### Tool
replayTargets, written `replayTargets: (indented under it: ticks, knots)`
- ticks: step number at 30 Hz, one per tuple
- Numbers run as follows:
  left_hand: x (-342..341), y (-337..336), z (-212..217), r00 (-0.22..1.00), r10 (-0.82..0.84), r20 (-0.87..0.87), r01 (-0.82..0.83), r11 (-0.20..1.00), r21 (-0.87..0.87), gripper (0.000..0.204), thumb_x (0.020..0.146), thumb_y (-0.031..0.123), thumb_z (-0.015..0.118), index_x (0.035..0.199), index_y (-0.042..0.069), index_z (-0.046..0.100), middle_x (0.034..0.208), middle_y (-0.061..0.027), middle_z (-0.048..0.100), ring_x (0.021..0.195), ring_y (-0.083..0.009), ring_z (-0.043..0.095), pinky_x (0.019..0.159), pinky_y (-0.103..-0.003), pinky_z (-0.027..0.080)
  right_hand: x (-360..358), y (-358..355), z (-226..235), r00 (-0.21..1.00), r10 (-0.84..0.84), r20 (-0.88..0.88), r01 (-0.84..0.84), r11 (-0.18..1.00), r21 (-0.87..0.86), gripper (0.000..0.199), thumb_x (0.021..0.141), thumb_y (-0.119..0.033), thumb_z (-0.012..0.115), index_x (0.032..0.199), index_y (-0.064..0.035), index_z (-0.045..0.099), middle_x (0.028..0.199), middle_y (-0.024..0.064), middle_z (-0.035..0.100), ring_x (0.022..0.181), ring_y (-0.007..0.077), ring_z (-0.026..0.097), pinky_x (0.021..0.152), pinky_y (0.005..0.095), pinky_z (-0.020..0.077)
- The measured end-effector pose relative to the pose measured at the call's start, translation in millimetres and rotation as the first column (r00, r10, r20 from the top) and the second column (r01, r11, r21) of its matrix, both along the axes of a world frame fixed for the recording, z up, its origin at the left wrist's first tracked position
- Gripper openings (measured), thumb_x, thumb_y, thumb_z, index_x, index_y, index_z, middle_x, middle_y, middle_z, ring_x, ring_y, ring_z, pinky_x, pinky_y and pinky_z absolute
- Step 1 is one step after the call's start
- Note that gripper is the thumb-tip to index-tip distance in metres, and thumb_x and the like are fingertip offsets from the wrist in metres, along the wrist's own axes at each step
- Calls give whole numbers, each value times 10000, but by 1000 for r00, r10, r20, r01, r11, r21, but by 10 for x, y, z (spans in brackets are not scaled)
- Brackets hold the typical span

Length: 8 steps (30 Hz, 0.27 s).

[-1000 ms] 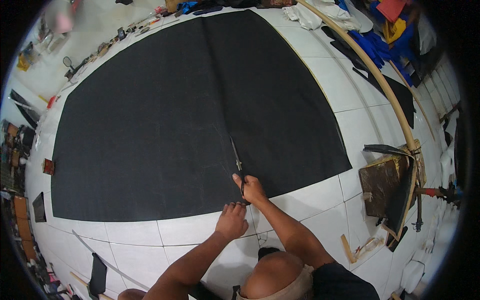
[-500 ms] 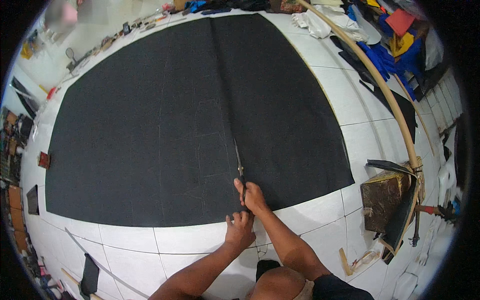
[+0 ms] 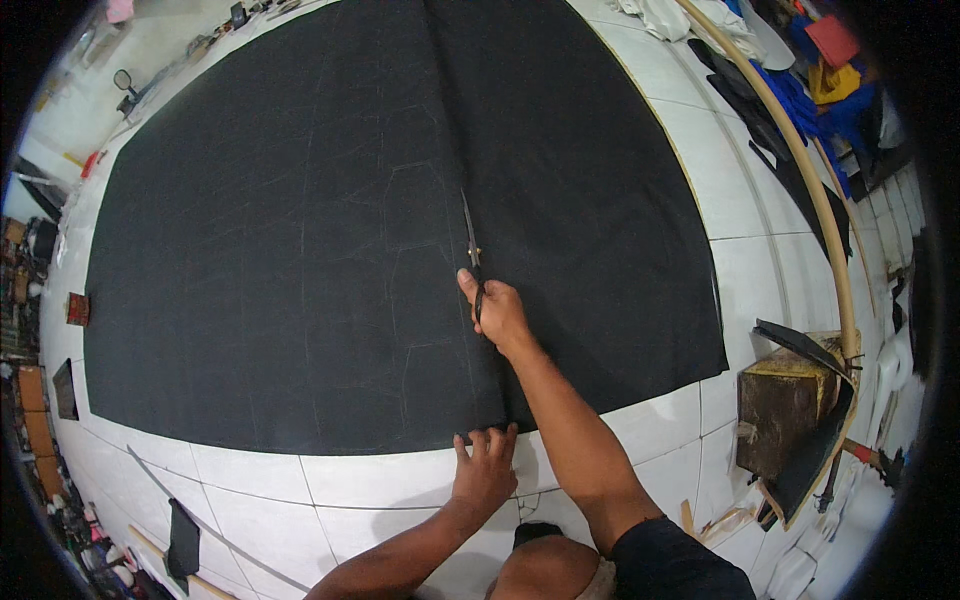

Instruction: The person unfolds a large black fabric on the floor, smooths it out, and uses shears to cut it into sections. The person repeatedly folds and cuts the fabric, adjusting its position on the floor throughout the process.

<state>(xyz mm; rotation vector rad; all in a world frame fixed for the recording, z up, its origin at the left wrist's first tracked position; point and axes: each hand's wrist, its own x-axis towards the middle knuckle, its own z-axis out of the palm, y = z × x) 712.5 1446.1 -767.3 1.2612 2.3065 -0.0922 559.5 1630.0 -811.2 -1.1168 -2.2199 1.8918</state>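
Observation:
A large sheet of black material [image 3: 240, 250] lies over the tiled floor, with thin pale outlines drawn on it. My right hand [image 3: 498, 310] is closed round the handles of a pair of scissors [image 3: 474, 248], whose blades point away from me along a dark crease in the sheet. One pale line runs close to the left of the blades. At the near edge, my left hand [image 3: 486, 468] rests with its fingers apart and their tips on the sheet. Between the two hands a dark line, perhaps a slit, runs toward the near edge.
To the right stands a worn brown block [image 3: 787, 415] with a curved black strip beside it. A long bent wooden pole [image 3: 800, 150] arcs along the right side. A small red tin [image 3: 77, 309] sits left of the sheet; white floor tiles [image 3: 250, 475] border it.
My right hand and the scissors have moved farther away along the crease. My left hand stays at the near edge, its fingers now more spread. The view has shifted slightly.

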Motion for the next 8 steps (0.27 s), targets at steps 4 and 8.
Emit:
replayTargets:
  ticks: [4, 8]
  knots:
    - [-15, -26, -44, 1000, -10, -29, 10, 1000, -16, 837, 782, 386, 688, 1476, 85, 330, 1291, -211, 420, 1208, -404, 416, 1014, -627, 351, -42, -37, -20, 999, -17, -33, 15, 999, -35, 589, 879, -619, 599, 629, -98, 486, 533, 28, 493, 445, 125, 482, 440, 305, 405]
    - [2, -4, -62, 1000, 17, 16, -15, 998, -64, 899, 755, 409, 719, 1494, 117, 299, 1313, -208, 405, 1247, -414, 395, 1061, -623, 310, -241, 40, -201, 998, -30, -47, 32, 998, 61, 607, 864, -635, 609, 627, -88, 492, 536, 39, 504, 449, 138, 493, 445, 314, 410]
